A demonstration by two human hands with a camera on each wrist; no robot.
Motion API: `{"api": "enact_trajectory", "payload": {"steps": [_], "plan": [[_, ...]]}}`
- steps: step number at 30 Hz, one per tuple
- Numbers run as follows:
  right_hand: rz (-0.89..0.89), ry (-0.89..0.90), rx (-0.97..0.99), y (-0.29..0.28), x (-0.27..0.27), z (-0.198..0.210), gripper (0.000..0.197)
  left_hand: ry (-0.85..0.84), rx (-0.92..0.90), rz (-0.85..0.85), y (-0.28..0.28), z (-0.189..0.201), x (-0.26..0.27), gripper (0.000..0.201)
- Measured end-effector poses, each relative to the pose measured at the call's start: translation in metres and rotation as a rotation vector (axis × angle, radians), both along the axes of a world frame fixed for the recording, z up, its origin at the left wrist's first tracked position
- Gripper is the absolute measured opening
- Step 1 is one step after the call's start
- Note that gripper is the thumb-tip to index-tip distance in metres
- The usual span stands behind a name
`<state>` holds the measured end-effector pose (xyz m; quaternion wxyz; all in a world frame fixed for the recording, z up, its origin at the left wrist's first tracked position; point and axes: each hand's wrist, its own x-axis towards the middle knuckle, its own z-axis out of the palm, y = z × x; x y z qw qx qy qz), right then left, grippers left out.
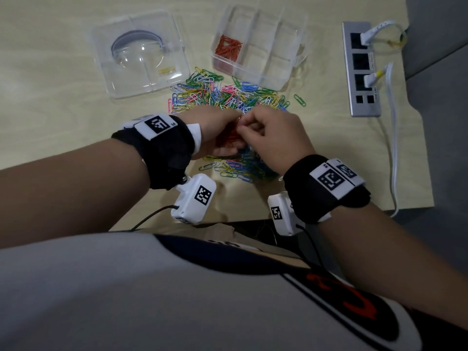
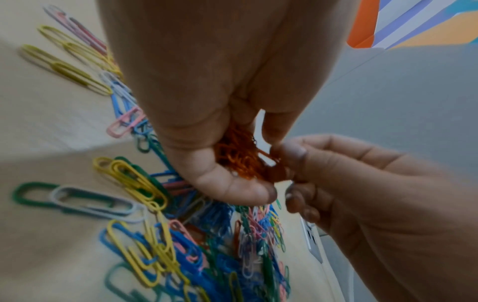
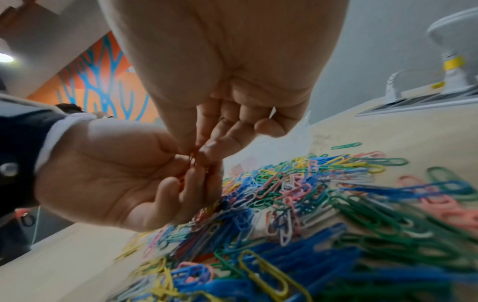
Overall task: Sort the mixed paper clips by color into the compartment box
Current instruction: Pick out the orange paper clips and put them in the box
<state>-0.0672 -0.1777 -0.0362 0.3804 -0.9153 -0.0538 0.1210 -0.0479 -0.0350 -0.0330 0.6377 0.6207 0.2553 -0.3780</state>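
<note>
A mixed pile of coloured paper clips (image 1: pixel 228 95) lies on the table in front of the clear compartment box (image 1: pixel 268 29). One near-left compartment holds red clips (image 1: pixel 228 48). My left hand (image 1: pixel 215 130) hovers over the pile and cups a bunch of red clips (image 2: pixel 240 161) in its curled fingers. My right hand (image 1: pixel 273 133) meets it from the right. Its thumb and forefinger pinch a red clip (image 3: pixel 192 160) right at the left hand's bunch. The wrist views show the pile (image 3: pixel 310 204) just beneath both hands.
The box's clear lid (image 1: pixel 141 54) lies at the back left, with a few yellow clips under it. A grey power strip (image 1: pixel 361 69) with white cables runs along the right edge. A lone green clip (image 1: pixel 300 100) lies right of the pile. The table's front edge is close to my body.
</note>
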Motion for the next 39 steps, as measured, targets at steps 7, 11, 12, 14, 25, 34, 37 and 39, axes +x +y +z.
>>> {"api": "enact_trajectory", "payload": {"steps": [7,11,12,14,25,34,37,39], "plan": [[-0.147,0.035,-0.219,-0.021,-0.002,-0.005,0.014,-0.023,-0.020,-0.099,0.005,-0.001,0.003,0.025],[-0.034,0.196,-0.404,-0.027,-0.008,-0.019,0.027,-0.034,-0.005,-0.132,0.011,-0.003,0.002,0.026],[-0.050,0.183,-0.393,-0.028,-0.007,-0.021,0.022,-0.035,0.003,-0.140,0.012,-0.003,0.002,0.026],[-0.090,0.158,-0.379,-0.031,-0.005,-0.021,0.014,-0.035,0.016,-0.146,0.015,-0.004,0.001,0.025],[0.021,0.097,-0.532,-0.022,-0.009,-0.020,0.009,-0.021,0.025,-0.123,0.022,-0.002,0.002,0.027],[-0.145,0.049,-0.500,-0.032,0.000,-0.011,0.010,-0.023,0.034,-0.127,0.021,0.003,0.003,0.026],[-0.104,0.043,-0.507,-0.031,-0.003,-0.009,0.009,-0.024,0.037,-0.132,0.021,0.004,0.004,0.026],[-0.017,0.082,-0.567,-0.025,-0.007,-0.011,0.016,-0.028,0.034,-0.134,0.020,0.003,0.005,0.026]]}}
